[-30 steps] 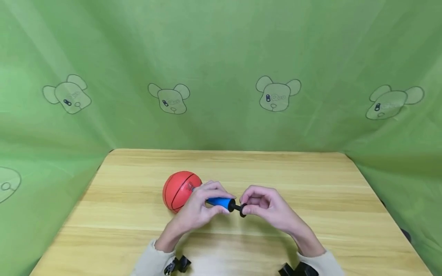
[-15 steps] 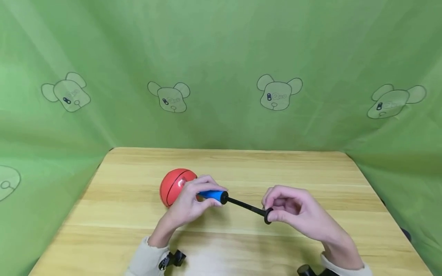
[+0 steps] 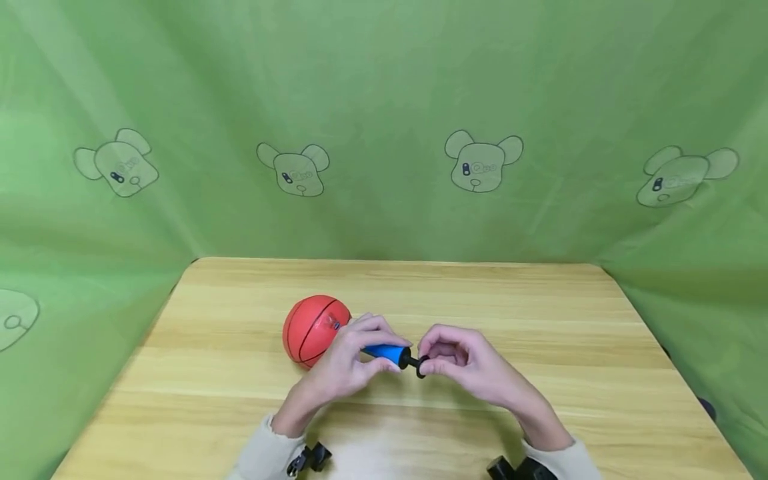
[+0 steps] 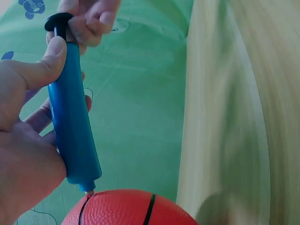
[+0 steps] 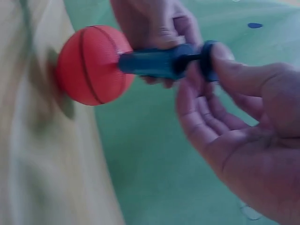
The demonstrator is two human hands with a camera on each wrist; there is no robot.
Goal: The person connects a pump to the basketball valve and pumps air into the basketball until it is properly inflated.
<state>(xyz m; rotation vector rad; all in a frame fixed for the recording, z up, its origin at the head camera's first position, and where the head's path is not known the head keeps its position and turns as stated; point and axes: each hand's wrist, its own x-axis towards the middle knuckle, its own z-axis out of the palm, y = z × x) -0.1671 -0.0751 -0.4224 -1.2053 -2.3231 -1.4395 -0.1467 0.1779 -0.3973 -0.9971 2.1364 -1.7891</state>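
Note:
A small red basketball [image 3: 313, 330] with black lines sits on the table, left of centre. My left hand [image 3: 345, 360] grips the blue barrel of a hand pump [image 4: 72, 117]. In the left wrist view the pump's nozzle end meets the ball through a short thin needle. My right hand [image 3: 471, 363] pinches the black disc-shaped handle [image 5: 207, 61] at the pump's other end between thumb and fingers. Only a short stretch of the black rod shows between handle and barrel. The left palm and fingers cover part of the barrel in the head view.
The wooden table [image 3: 510, 300] reaches out around both hands. A green curtain [image 3: 384, 133] with bear-head drawings hangs behind it and along its sides. Black devices are strapped at both wrists, next to the light sleeves [image 3: 264, 453].
Half a second ago the right hand had drawn the rod far out to the right; now the handle is back close to the barrel. The ball and left hand have shifted slightly right.

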